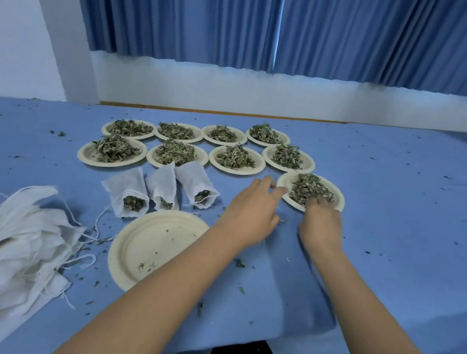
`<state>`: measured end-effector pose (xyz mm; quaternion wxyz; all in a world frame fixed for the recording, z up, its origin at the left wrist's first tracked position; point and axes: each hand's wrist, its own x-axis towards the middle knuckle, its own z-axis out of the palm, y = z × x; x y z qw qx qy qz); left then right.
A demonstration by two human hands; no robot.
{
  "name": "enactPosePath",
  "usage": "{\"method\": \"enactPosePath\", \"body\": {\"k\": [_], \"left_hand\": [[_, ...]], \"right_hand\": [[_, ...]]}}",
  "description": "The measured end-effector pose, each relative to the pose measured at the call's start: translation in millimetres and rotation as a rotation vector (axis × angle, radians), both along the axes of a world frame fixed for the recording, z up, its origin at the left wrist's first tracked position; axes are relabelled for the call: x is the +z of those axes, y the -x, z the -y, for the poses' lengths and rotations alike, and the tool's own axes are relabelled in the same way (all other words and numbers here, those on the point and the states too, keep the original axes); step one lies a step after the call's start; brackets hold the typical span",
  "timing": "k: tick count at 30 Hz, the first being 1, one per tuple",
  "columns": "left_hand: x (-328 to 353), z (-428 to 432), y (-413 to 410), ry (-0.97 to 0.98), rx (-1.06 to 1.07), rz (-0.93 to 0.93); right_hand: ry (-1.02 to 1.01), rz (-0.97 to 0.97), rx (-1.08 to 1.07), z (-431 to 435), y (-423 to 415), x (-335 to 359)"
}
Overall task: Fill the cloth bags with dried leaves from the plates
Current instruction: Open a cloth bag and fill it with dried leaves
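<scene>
Blue-covered worktop (395, 224) carrying, at left, a heap of empty cloth bags (6, 244). At near centre lies one almost bare plate (146, 239). Beyond it are nine plates of dried leaves and three filled bags (164, 182) side by side. Right grip (320, 224): fingers curled down into the dried leaves (307, 185) on the nearest right-hand plate (340, 197); whether any are held cannot be told. Left grip (255, 205): fingers bent, tips at that plate's rim; hold unclear.
</scene>
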<state>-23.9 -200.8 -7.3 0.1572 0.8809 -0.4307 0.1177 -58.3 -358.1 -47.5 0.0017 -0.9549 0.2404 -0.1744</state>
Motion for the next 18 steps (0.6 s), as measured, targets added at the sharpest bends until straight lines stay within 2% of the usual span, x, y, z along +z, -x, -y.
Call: {"method": "enactPosePath", "body": {"k": [4,8,11,14,18], "left_hand": [[-12,15,9,0.015,0.048,-0.133],[-13,18,6,0.233,0.18,-0.414],[-10,13,1,0.373,0.28,-0.566],[-5,1,-2,0.422,0.341,-0.574],[9,-34,-1,0.504,0.424,-0.486]], "right_hand": [[0.065,0.019,0.084,14,0,-9],[-0.015,-0.021,0.198,11,-4,-5],[-0.12,0.023,0.291,-4,1,0],[-0.182,0.117,0.402,-35,8,12],[-0.173,0.168,0.545,-88,17,32]]}}
